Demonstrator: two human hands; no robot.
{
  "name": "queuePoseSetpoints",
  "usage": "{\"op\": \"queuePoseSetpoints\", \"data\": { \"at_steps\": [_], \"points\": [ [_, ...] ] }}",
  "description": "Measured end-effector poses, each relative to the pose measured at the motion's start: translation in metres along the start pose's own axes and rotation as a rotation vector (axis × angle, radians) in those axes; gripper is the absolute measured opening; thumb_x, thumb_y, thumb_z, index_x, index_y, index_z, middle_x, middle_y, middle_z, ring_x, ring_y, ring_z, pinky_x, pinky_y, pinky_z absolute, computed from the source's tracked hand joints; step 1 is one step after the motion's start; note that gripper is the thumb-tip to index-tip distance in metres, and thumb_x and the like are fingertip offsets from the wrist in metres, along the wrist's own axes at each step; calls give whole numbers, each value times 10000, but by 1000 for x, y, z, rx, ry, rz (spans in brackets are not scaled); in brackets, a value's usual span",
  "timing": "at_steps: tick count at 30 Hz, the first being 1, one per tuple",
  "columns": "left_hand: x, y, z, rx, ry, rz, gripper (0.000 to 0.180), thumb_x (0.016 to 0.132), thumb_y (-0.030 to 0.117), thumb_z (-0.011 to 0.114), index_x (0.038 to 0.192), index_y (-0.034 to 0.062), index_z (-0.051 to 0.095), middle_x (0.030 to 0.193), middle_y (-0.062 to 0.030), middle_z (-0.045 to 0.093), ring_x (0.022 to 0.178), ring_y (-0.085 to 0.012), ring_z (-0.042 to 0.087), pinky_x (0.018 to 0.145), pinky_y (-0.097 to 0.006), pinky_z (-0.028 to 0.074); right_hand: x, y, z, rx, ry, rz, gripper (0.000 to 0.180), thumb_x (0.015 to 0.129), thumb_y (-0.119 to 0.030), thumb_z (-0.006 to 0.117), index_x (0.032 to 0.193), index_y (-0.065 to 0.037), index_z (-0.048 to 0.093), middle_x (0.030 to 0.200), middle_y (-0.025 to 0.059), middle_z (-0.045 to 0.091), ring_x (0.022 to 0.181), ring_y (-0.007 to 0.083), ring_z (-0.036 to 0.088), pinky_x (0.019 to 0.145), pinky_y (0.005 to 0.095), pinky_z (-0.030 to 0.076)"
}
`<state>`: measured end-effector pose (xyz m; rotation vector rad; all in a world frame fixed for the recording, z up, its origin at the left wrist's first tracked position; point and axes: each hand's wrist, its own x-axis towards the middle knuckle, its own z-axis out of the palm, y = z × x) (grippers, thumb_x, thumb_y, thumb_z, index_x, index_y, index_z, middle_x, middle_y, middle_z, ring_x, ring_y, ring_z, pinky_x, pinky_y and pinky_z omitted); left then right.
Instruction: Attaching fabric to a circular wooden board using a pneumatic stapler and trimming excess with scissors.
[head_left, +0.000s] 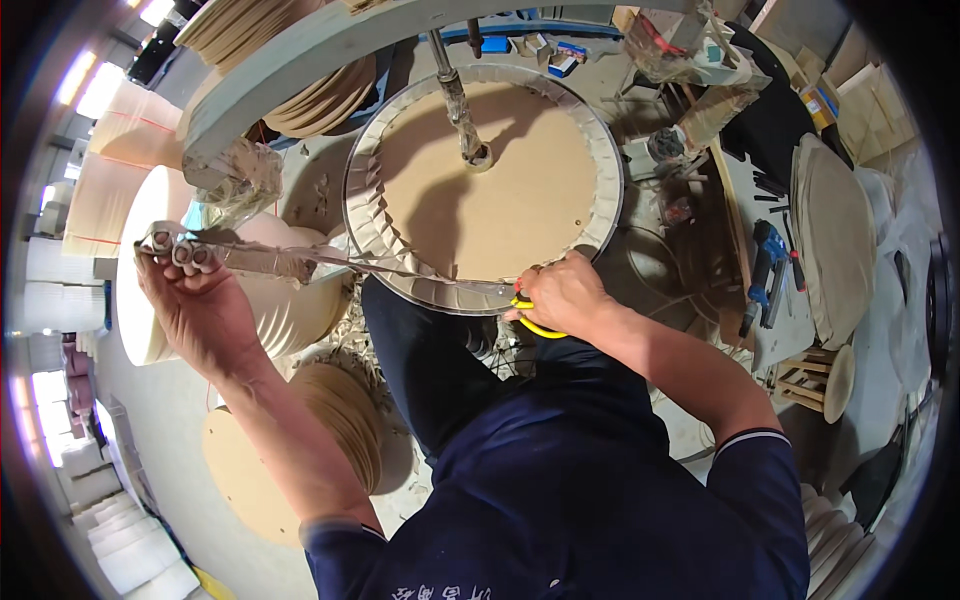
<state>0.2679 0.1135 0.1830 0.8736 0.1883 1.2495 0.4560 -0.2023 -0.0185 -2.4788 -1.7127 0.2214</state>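
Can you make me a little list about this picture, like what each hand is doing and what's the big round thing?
Left hand: raised, fingers taped, pulling a strip of clear plastic film out tight
Right hand: at the disc's near edge, gripping a yellow-handled tool, probably scissors
Big round thing: a brown board disc with a pleated plastic rim
Middle of disc: a wrapped metal rod standing in the centre hole
Nearby: stacks of similar round boards, and a blue power tool on a bench
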Motion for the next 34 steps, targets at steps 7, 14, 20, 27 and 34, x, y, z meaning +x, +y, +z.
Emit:
{"op": "queuePoseSetpoints", "data": {
  "at_steps": [7,14,20,27,34],
  "points": [
    [-19,15,-52,59,61,8,133,1064,204,643,1093,74,651,895,17,620,713,-85,514,638,-202,435,-5,25,-16,-2,19,-54,585,778,-677,751,945,-117,768,767,61,761,769,235,756,772,398,541],
    [-49,29,-65,-156,20,-97,135,1076,123,588,1141,13,629,908,-38,617,751,-105,533,681,-255,454,-23,45,-30,-110,52,-87,671,693,-767,747,942,-145,706,820,36,700,834,213,697,907,385,408],
    [-48,29,-47,-290,-160,-154,84,1077,124,579,1080,43,600,860,-2,582,756,-96,531,721,-251,461,-20,47,-16,-233,-45,-100,672,765,-753,706,963,-111,690,780,45,687,780,208,691,850,373,420],
    [-27,57,-46,-288,-201,-131,92,1081,118,570,1107,40,611,879,-14,619,766,-113,576,731,-262,483,-25,45,-30,-197,127,-131,675,707,-726,769,942,-98,690,769,60,687,752,240,690,849,382,425],
    [-14,81,-71,-373,-269,-238,165,1084,156,582,1179,32,636,1088,-92,653,850,-152,619,740,-263,531,-16,37,-18,-84,-164,-37,574,811,-707,720,980,-159,727,711,68,712,726,243,722,881,369,402]
  ]
}}
